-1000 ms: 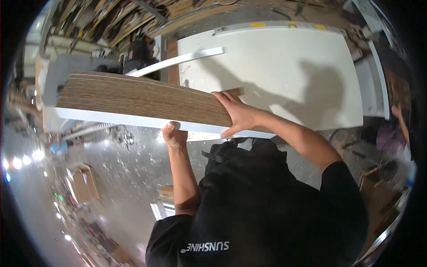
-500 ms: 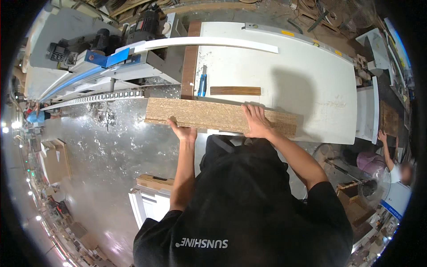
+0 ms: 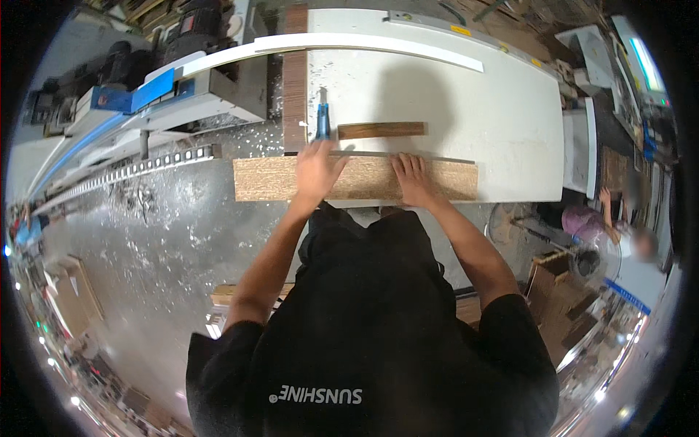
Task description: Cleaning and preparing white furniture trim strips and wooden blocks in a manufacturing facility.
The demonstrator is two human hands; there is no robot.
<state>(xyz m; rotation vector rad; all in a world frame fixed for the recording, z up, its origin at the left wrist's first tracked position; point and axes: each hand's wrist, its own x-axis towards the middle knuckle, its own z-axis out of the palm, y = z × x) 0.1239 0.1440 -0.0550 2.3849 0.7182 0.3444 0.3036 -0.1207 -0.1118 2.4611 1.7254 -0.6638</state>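
Note:
A long, textured light-brown wooden board (image 3: 364,178) lies across the near side of the white tabletop, its left end jutting past the table edge. My left hand (image 3: 317,175) reaches over this board, thumb apart and fingers stretched toward a blue utility knife (image 3: 323,120). Its fingertips are at the near end of the knife; whether they touch it I cannot tell. On the right half of the board rests my right hand (image 3: 416,182), fingers spread flat and pointing at the far edge. A short dark-brown wooden strip (image 3: 381,130) lies just beyond the board.
A long white strip (image 3: 371,42) crosses the far part of the white table (image 3: 502,138). Behind it is a metal level (image 3: 502,45). A machine with blue parts (image 3: 153,89) stands at left, shavings on the floor (image 3: 175,240). Another person (image 3: 590,222) works at right.
The board has come down from a tilted, two-handed hold onto the table. My left hand has left its near edge and moved forward to the knife; my right hand stays on the board.

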